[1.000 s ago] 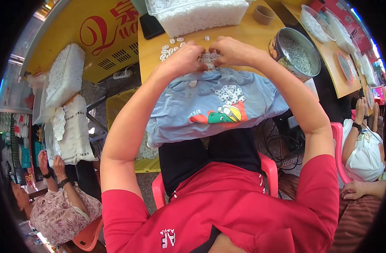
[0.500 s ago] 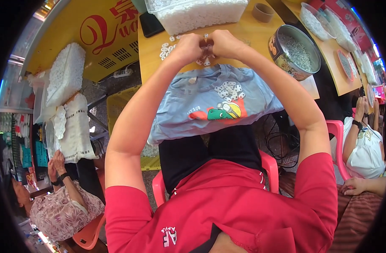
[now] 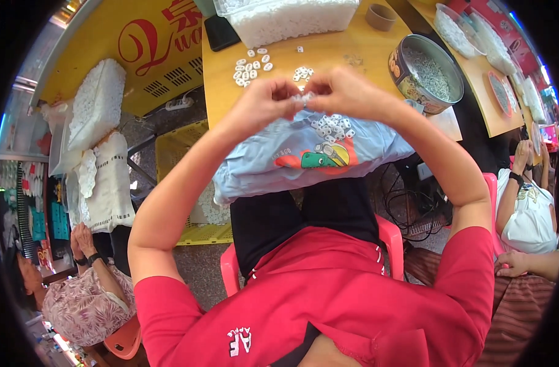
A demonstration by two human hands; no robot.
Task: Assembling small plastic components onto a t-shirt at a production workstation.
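Yellow wooden table [image 3: 328, 52], pale-blue soft cloth [image 3: 304, 153]; left hand [image 3: 264, 104], right hand [image 3: 346, 92], each grip pinching small white pieces [image 3: 305, 98].

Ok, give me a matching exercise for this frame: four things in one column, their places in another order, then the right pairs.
Things:
1. round tin
2. blue cloth
3. clear tub
4. yellow crate

Places:
A. on the floor, left of the table
B. at the table's far edge, full of white pieces
C. draped over the lap and the table's near edge
D. on the table, right of the hands

Pairs: 1-D, 2-C, 3-B, 4-A
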